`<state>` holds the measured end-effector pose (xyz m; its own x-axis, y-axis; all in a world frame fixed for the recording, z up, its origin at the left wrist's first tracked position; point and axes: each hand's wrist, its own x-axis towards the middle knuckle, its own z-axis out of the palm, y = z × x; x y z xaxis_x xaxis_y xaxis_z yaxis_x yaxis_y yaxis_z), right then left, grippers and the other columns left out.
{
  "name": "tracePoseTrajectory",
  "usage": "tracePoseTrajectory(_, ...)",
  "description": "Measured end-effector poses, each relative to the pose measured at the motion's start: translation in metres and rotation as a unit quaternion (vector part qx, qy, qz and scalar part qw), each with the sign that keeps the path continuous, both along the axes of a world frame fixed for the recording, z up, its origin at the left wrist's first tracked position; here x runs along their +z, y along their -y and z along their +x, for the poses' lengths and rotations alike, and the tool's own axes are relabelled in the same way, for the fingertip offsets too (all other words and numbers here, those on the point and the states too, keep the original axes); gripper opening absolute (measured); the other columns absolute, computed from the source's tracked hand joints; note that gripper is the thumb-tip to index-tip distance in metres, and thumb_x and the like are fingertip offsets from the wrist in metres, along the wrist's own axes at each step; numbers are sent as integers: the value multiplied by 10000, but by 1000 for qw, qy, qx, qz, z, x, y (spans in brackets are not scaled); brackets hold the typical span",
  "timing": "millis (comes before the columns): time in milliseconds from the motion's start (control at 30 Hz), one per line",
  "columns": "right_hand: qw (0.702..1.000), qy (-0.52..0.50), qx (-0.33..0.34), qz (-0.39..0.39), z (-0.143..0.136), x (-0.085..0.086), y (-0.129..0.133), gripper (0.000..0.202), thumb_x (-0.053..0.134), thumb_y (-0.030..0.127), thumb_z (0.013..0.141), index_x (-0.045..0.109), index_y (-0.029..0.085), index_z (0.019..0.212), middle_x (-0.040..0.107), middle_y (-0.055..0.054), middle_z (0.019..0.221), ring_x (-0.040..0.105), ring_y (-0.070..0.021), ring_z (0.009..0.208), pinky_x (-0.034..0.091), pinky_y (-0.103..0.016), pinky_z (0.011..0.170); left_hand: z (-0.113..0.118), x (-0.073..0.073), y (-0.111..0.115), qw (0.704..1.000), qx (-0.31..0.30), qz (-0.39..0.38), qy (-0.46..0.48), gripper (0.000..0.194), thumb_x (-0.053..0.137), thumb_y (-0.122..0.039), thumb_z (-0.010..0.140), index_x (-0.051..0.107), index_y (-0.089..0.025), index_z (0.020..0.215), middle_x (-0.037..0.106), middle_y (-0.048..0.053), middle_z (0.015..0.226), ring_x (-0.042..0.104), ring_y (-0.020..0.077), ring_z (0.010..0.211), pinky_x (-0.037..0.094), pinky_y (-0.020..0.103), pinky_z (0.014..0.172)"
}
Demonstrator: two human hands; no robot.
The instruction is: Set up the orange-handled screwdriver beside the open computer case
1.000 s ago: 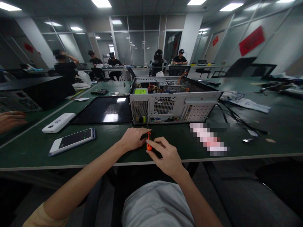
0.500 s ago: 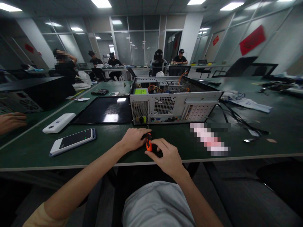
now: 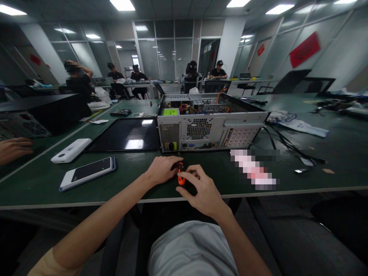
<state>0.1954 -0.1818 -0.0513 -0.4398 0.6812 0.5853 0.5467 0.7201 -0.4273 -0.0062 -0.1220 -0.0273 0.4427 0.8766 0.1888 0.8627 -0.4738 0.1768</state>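
An orange-and-black screwdriver (image 3: 181, 179) lies just above the table in front of me, its handle toward my body. My left hand (image 3: 161, 169) is closed around its front part; the fingers partly hide it, and a thin shaft tip seems to show beyond them. At the handle's rear end is my right hand (image 3: 204, 188), index finger across the handle and thumb just below it in a loose hold. Behind both hands stands an open computer case (image 3: 212, 132), its rear panel facing me, with wires and a green-labelled part inside.
Left of the case lies a black side panel (image 3: 115, 134). A white power bank (image 3: 71, 150) and a phone-like device (image 3: 86, 174) rest nearer. Cables (image 3: 290, 142) and a white glove (image 3: 304, 126) lie right. Another person's hand (image 3: 15, 149) is at far left.
My right index finger has shifted left over the screwdriver's handle, and the thumb has drawn slightly apart from it. My left hand stays in place.
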Motion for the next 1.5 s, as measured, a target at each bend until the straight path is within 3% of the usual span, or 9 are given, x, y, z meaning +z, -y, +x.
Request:
tracePoseTrajectory(167, 997, -70, -13, -3, -2, -9, -3, 243, 764, 360, 909, 695, 205, 1084, 698, -40, 934, 651, -150, 738, 576, -289, 711, -1, 0, 0, 1000, -10, 5, 13, 415, 572, -267, 964, 651, -222, 1369, 686, 49, 1388, 689, 267, 1223, 577, 396, 999)
tracePoseTrajectory(333, 992, -125, 28, -4, 1, -12, -5, 206, 692, 281, 955, 736, 230, 1149, 719, -71, 1127, 648, -109, 688, 582, -253, 636, -3, -1, 1, 999, -27, 21, 3, 457, 586, -305, 958, 617, -220, 1405, 671, 68, 1409, 692, 259, 1216, 588, 377, 968)
tracePoseTrajectory(500, 994, -75, 66, -47, 1, -4, -2, 223, 623, 200, 968, 725, 230, 1164, 724, -74, 1266, 635, -84, 620, 582, -253, 647, -3, -3, 0, 1000, -22, 21, -7, 451, 588, -279, 954, 618, -229, 1401, 678, 64, 1399, 697, 252, 1209, 584, 367, 972)
tracePoseTrajectory(633, 996, -50, 70, -35, 0, -1, 0, 232, 566, 185, 983, 704, 228, 1164, 725, -73, 1284, 661, -99, 657, 578, -266, 667, -2, -3, 0, 1000, -19, 10, -9, 461, 592, -267, 950, 613, -221, 1409, 682, 70, 1393, 699, 263, 1205, 583, 389, 981)
tracePoseTrajectory(767, 998, -55, 24, 14, -2, -3, 0, 161, 615, 189, 933, 674, 217, 1080, 729, -77, 1212, 668, -119, 702, 557, -265, 661, -2, -3, 1, 1000, -20, 21, -5, 435, 568, -294, 971, 622, -222, 1397, 673, 64, 1406, 696, 262, 1207, 584, 391, 980)
tracePoseTrajectory(900, 996, -49, -48, 48, -6, -6, 0, 93, 666, 244, 885, 619, 208, 956, 706, -48, 965, 629, -140, 684, 503, -264, 620, -3, -3, 1, 999, -30, 31, -1, 415, 558, -311, 982, 630, -232, 1383, 676, 61, 1402, 698, 250, 1200, 592, 370, 956)
tracePoseTrajectory(1233, 986, 54, -135, 82, -9, -6, -2, 406, 520, 410, 1037, 559, 222, 679, 621, -22, 645, 566, -175, 643, 389, -317, 622, -2, -1, 3, 998, -39, 39, -28, 436, 589, -301, 987, 595, -292, 1423, 684, 47, 1387, 730, 235, 1118, 602, 322, 846)
tracePoseTrajectory(1400, 984, 86, -142, 70, -10, -4, -1, 482, 453, 424, 1066, 551, 222, 639, 587, -18, 584, 560, -172, 596, 354, -318, 587, 0, 1, 3, 997, -55, 32, -35, 380, 498, -283, 1038, 616, -281, 1399, 700, 39, 1361, 730, 221, 1121, 592, 300, 830)
tracePoseTrajectory(1500, 987, 66, -144, 36, -8, -2, 1, 367, 551, 486, 1003, 568, 221, 751, 611, -19, 691, 580, -182, 640, 402, -308, 604, 0, 2, 4, 997, -51, 30, -48, 405, 463, -292, 1054, 582, -292, 1442, 701, 42, 1361, 736, 219, 1103, 590, 290, 803)
